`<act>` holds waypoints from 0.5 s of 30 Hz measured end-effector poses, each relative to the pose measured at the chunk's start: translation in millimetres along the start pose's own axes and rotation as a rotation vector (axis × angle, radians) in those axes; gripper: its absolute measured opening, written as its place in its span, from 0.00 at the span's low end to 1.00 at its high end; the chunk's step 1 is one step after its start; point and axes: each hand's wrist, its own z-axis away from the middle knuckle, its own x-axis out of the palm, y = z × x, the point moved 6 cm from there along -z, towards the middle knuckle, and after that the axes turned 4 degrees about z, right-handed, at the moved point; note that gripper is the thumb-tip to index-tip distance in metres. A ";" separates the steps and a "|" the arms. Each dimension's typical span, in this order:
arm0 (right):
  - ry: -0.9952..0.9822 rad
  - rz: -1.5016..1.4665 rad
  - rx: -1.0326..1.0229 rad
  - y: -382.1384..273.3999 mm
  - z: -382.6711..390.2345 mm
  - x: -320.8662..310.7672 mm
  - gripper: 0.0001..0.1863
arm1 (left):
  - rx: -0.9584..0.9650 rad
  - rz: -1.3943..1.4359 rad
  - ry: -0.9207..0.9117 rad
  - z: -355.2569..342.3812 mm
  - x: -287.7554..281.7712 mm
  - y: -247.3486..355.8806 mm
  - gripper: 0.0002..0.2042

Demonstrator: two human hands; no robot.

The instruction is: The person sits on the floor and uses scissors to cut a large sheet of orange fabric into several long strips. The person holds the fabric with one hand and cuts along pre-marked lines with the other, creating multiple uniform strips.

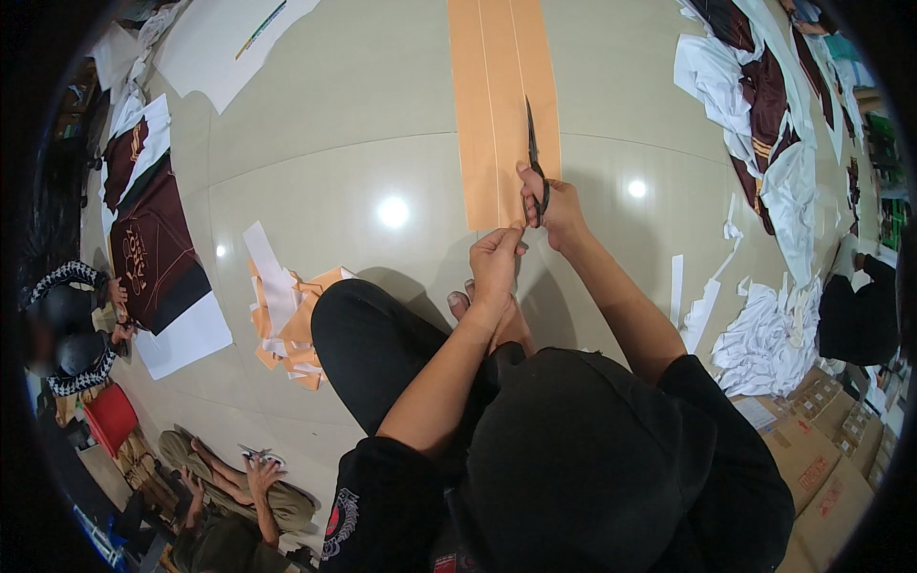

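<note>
A long orange sheet with thin pale lengthwise lines lies on the floor in front of me; whether it is cloth or paper I cannot tell. My right hand grips black scissors by the handles, blades pointing away from me over the sheet's right part. Just left of it, my left hand pinches the sheet's near edge between thumb and fingers. The two hands are close together. My bare foot shows partly behind the left wrist.
Orange and white cut pieces are heaped by my left knee. White cloth is piled at right, near cardboard boxes. Dark maroon garment panels lie at left beside another person. Someone else sits at lower left.
</note>
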 end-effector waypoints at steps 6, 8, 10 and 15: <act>0.008 0.001 -0.005 1.3 -1.3 -1.6 0.25 | 0.002 0.000 0.000 0.7 0.7 1.1 0.13; 0.004 0.014 -0.021 -0.4 -0.9 -1.7 0.25 | 0.009 0.001 -0.002 0.9 0.0 0.9 0.13; 0.008 0.016 -0.007 -0.5 -3.1 -3.8 0.26 | 0.001 0.013 -0.005 2.3 1.6 2.7 0.14; -0.038 0.009 -0.001 -10.4 -10.7 -2.9 0.26 | 0.013 0.012 -0.007 2.0 1.5 3.2 0.15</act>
